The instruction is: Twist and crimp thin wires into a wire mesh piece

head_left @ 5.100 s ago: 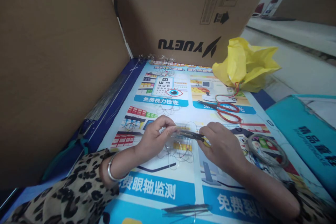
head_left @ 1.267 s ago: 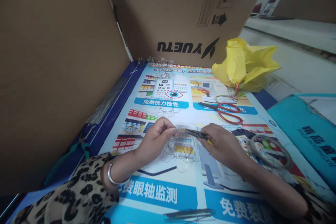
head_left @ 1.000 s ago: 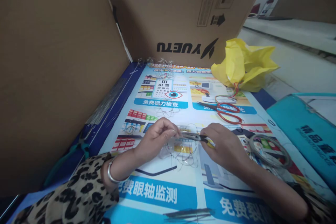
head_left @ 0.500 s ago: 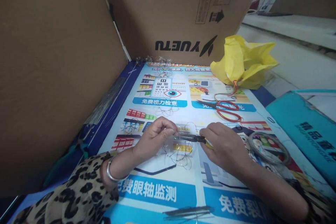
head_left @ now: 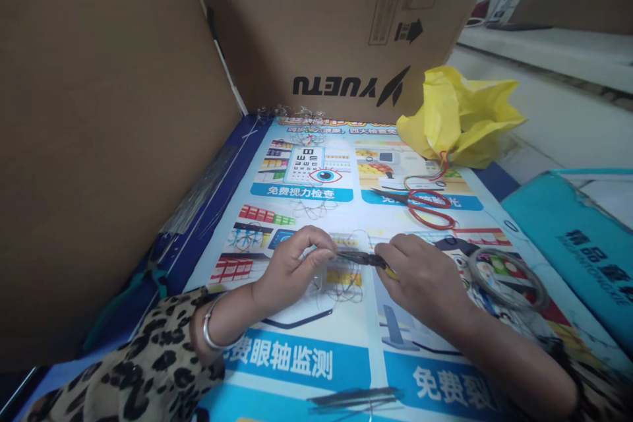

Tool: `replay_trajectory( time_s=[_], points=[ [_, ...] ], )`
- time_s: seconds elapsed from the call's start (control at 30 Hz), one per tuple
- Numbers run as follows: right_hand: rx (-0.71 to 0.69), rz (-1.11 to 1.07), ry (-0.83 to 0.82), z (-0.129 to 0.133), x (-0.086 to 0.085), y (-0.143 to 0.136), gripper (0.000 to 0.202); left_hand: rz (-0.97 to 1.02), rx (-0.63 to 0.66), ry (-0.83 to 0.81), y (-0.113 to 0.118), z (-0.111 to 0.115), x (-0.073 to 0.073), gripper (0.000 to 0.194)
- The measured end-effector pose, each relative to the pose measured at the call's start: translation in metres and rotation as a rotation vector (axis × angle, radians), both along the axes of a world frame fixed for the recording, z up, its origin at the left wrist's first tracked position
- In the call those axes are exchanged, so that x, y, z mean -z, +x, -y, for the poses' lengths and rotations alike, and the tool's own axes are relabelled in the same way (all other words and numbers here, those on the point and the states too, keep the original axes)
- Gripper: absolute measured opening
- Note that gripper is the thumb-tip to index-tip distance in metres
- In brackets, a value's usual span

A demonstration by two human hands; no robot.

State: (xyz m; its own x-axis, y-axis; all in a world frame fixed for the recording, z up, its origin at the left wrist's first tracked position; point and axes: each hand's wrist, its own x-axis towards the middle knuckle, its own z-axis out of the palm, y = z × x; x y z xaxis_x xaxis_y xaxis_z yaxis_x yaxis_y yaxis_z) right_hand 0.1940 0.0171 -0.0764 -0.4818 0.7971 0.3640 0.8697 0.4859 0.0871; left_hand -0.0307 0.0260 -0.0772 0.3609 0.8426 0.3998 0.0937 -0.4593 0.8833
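A printed poster [head_left: 346, 326] lies over the blue surface [head_left: 198, 241] beneath the grip. Red-handled scissors [head_left: 411, 200] and a yellow bag [head_left: 442, 112] lie beyond it to the right, a coil [head_left: 541, 293] right of it, dark thin strips [head_left: 356, 397] on its near side.

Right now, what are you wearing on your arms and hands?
My left hand has no glove, and its wrist wears a shiny silver bangle. That arm has a loose tan sleeve with black leopard spots. My right hand is gloveless too; a dark, patterned sleeve shows below it.
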Motion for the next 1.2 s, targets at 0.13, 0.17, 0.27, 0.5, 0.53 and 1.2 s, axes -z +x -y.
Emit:
replay_trajectory(
  time_s=[0.13, 0.17, 0.27, 0.5, 0.53, 1.2],
  points=[
    [0.012, 0.008, 0.018, 0.001, 0.0, -0.001, 0.006, -0.019, -0.011, 0.028, 0.001, 0.003, 0.0, 0.007],
    [0.012, 0.007, 0.021, 0.001, 0.0, -0.001, 0.007, -0.019, -0.011, 0.033, 0.001, 0.003, 0.0, 0.007],
    [-0.005, 0.004, 0.016, 0.001, 0.001, -0.002, 0.008, -0.022, -0.019, 0.031, 0.002, 0.004, -0.001, 0.008],
    [-0.023, 0.0, 0.041, 0.0, 0.0, -0.004, 0.01, -0.012, -0.045, 0.004, 0.002, 0.004, -0.001, 0.009],
    [-0.024, 0.002, 0.044, 0.0, 0.001, -0.004, 0.01, -0.016, -0.048, -0.007, 0.002, 0.004, -0.001, 0.009],
    [0.066, -0.185, -0.486, -0.004, 0.002, -0.005, 0.018, -0.246, -0.022, -0.193, 0.003, -0.01, -0.006, 0.011]
  ],
)
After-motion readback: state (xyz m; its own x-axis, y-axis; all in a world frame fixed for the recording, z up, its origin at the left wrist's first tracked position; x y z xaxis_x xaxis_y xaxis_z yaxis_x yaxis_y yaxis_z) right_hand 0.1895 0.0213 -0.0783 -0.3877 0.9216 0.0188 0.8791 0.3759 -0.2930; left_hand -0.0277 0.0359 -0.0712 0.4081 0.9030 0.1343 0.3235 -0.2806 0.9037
